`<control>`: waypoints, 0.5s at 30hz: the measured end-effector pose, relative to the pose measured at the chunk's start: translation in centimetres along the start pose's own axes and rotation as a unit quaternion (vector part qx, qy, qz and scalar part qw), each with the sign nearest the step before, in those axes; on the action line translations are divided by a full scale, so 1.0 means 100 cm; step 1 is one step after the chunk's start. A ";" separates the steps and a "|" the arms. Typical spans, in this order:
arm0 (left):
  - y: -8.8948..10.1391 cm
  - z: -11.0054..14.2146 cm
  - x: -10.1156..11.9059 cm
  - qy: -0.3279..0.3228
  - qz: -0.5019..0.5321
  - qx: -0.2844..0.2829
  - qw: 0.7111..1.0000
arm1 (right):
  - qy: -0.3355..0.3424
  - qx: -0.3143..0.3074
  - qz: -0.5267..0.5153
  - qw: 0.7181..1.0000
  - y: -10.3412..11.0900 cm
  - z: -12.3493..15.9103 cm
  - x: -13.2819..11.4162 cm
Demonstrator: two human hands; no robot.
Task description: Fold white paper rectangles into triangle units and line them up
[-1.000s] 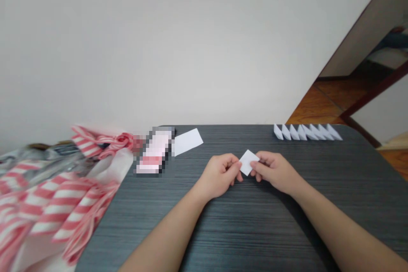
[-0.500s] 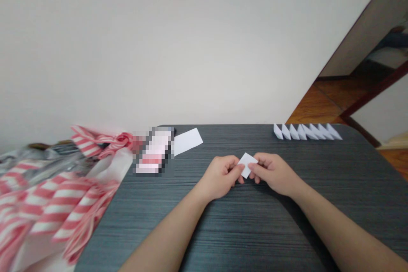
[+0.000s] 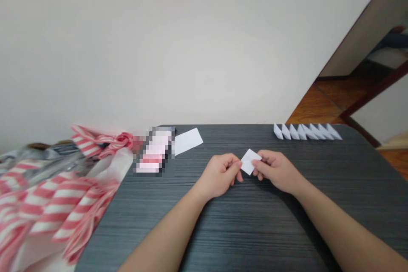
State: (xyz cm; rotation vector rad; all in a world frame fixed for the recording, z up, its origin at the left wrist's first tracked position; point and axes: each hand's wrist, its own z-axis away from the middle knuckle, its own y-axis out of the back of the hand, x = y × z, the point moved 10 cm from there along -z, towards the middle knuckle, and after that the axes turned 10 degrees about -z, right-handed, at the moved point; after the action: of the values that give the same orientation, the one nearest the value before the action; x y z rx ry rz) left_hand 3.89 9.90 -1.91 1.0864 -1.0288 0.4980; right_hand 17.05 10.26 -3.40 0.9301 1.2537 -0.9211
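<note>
A small folded white paper (image 3: 249, 162), diamond-shaped from my side, is held between my two hands above the dark table. My left hand (image 3: 221, 174) pinches its left corner between thumb and fingers. From the other side, my right hand (image 3: 277, 171) grips it with the thumb on top and the fingers curled beneath. The fingers hide part of the paper's right edge.
Several folded white paper pieces (image 3: 306, 132) stand in a row at the table's (image 3: 223, 229) back right. White paper (image 3: 188, 141) lies at the back left, beside a blurred-out phone-like object (image 3: 154, 151). Red-and-white striped cloth (image 3: 63, 204) is heaped left of the table.
The folded paper has shifted slightly right and away from me. My left thumb has drawn back to its left corner, so more of its face shows.
</note>
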 end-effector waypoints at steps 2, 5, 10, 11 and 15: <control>0.000 0.000 -0.001 -0.002 -0.001 -0.003 1.000 | -0.001 -0.001 -0.002 1.000 -0.001 0.000 0.001; 0.000 0.000 -0.003 -0.008 -0.004 0.000 1.000 | -0.004 -0.001 -0.006 1.000 -0.001 0.000 0.002; -0.003 -0.001 -0.003 -0.021 0.020 -0.001 1.000 | -0.009 -0.009 -0.010 1.000 -0.001 0.000 0.002; -0.003 -0.002 -0.004 -0.019 0.028 -0.001 0.999 | -0.009 -0.012 -0.009 1.000 -0.002 0.000 0.001; -0.006 -0.002 -0.008 -0.002 0.033 -0.006 0.999 | -0.018 -0.021 -0.007 1.000 -0.006 0.001 0.001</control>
State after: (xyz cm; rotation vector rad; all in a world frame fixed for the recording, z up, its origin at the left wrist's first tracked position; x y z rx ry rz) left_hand 4.04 9.97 -2.95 1.0455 -1.0726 0.5415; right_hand 16.52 9.92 -3.50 0.8685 1.2471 -0.9149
